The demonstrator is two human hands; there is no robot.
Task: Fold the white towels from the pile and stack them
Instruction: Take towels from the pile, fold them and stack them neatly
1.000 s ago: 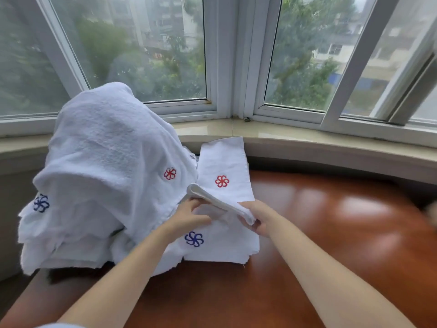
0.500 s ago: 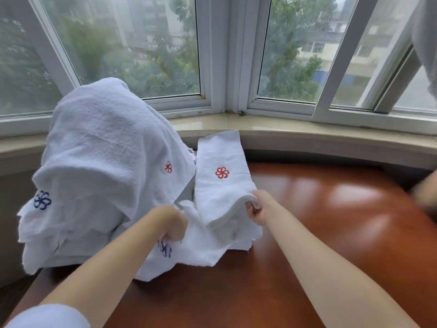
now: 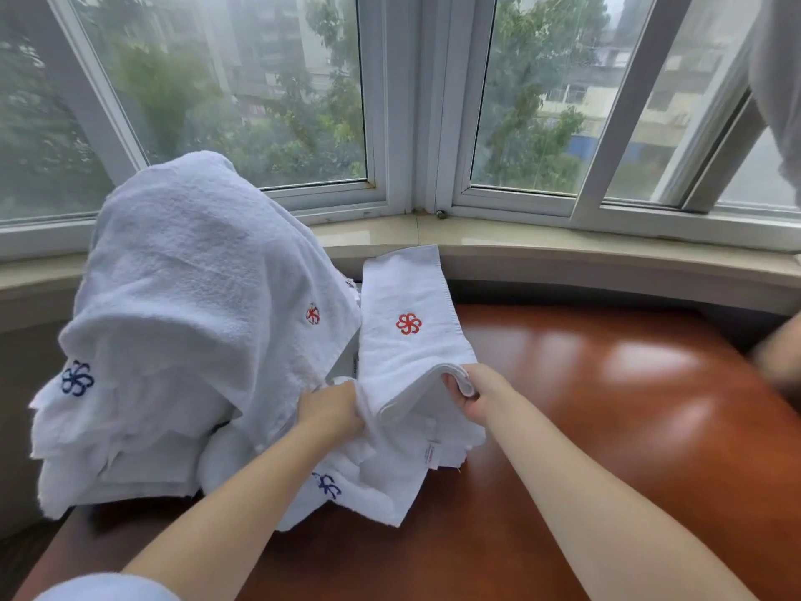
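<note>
- Pile (image 3: 173, 340): a tall heap of unfolded white towels on the wooden table (image 3: 607, 427), at about 9 o'clock from the hands; it leans against the window sill (image 3: 563, 253).
- Left hand (image 3: 331, 409): fingers curled into white cloth at the near left edge of the towel being worked; which layer it grips cannot be told, since the fingers are buried in the folds.
- Towel with red emblem (image 3: 407, 336): a narrow strip lying just beside the pile, running from the hands toward 12 o'clock, its far end on the sill; its near end is doubled over.
- Right hand (image 3: 474, 394): pinches the doubled near edge of that towel at its right corner, thumb uppermost.
- Step in hand, as judged: folding this towel crosswise. The next move calls for carrying the gripped edge toward 12 o'clock, corners kept level, then clear table at 3 o'clock for stacking.
</note>
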